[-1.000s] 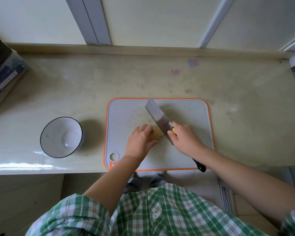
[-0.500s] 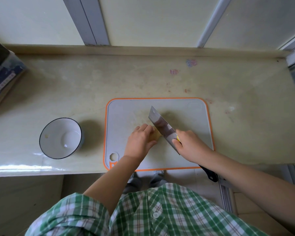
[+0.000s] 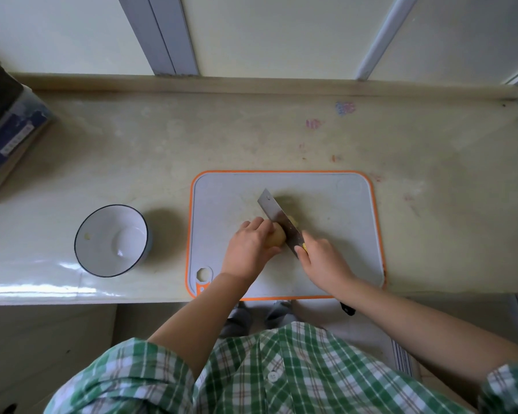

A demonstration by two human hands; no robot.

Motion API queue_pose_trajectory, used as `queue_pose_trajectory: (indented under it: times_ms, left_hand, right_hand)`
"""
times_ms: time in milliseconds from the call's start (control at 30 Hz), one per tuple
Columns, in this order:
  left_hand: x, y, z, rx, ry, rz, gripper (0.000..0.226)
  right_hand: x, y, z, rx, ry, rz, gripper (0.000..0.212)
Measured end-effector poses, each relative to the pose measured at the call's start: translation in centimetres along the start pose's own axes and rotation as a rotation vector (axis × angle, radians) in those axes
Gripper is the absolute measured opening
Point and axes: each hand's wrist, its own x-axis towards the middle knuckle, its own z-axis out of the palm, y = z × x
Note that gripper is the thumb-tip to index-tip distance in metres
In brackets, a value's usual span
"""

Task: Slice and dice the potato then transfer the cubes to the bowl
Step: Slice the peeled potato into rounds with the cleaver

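**Blade set in the potato, both hands closed**

On my feed the potato lies on the grey, orange-edged cutting board, left of the board's middle. The left hand covers the potato's left end, fingers curled down over it and holding it against the board. The right hand is wrapped round the grip of the knife, with thumb and forefinger up at the heel of the blade. The black butt of the handle pokes out beyond the wrist, past the board's near edge.

The broad blade runs diagonally from that hand, away and to the left. It meets the potato just right of the left hand's fingertips. A pale bit of potato shows on the blade's right side, touching it; I cannot tell whether it is cut free.

The white, dark-rimmed bowl stands upright on the counter, apart from the board on its left, with a small yellowish speck on its inner wall. A dark box sits at the counter's far left.
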Motion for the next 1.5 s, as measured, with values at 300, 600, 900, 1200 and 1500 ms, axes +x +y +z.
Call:
queue_pose_trajectory:
  times_ms: [300,600,900,1200,1500]
  left_hand:
    - [0.1,-0.1,0.0,0.006,0.007,0.019,0.036]
    - [0.1,-0.1,-0.1,0.001,0.005,0.015,0.036]
    - [0.2,-0.1,0.0,-0.024,0.014,-0.003,0.036]
    - [0.3,0.0,0.2,0.001,0.02,-0.008,0.039]
    - [0.1,0.0,-0.2,-0.012,-0.008,-0.026,0.038]
  right_hand:
    - [-0.1,-1.0,-4.8,-0.021,0.005,-0.042,0.014]
    - [-1.4,-1.4,-4.8,-0.067,-0.044,-0.032,0.013]
    - [-0.6,-2.1,-3.2,-0.066,-0.034,-0.02,0.01]
    - [1.5,-1.6,0.1,-0.068,-0.007,-0.006,0.024]
    - [1.0,-1.3,-2.4,0.006,0.039,-0.023,0.015]
